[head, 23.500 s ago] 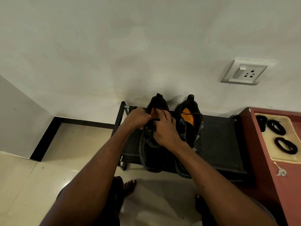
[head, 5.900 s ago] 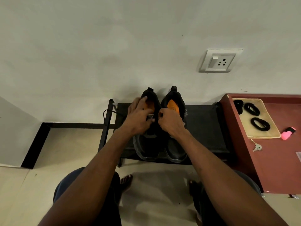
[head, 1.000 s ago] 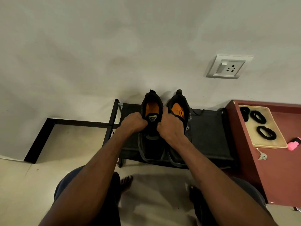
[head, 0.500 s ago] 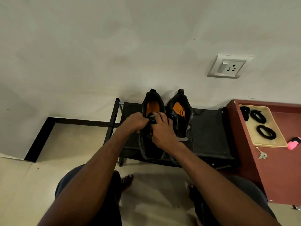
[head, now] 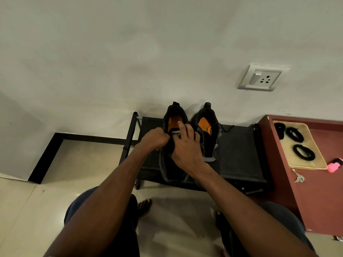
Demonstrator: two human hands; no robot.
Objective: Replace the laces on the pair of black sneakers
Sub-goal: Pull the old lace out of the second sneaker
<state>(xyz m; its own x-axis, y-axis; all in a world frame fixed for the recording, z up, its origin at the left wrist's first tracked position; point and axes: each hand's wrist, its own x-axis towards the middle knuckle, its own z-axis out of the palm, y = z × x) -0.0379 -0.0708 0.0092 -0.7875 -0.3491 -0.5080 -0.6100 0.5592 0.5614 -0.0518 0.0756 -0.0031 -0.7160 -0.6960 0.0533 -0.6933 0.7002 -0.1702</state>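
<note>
Two black sneakers with orange insoles stand side by side on a low black shoe rack [head: 239,154], heels to the wall. My left hand [head: 155,139] is curled at the left edge of the left sneaker [head: 173,171], beside its tongue, gripping a black lace that is mostly hidden in the fist. My right hand [head: 186,147] lies over the same shoe's tongue with its fingers stretched toward the orange insole. Its thumb is hidden. The right sneaker [head: 209,138] stands untouched, with a loose lace end trailing to its right.
A red-brown table [head: 319,197] stands at the right. On it are a beige tray [head: 313,164] with coiled black laces [head: 304,152], a pink object [head: 334,166] and keys [head: 298,178]. A wall socket [head: 262,78] is above. My bare feet rest on the tiled floor below the rack.
My right hand has opened its fingers and reached further up over the tongue toward the insole. My left hand has stayed curled at the shoe's left edge.
</note>
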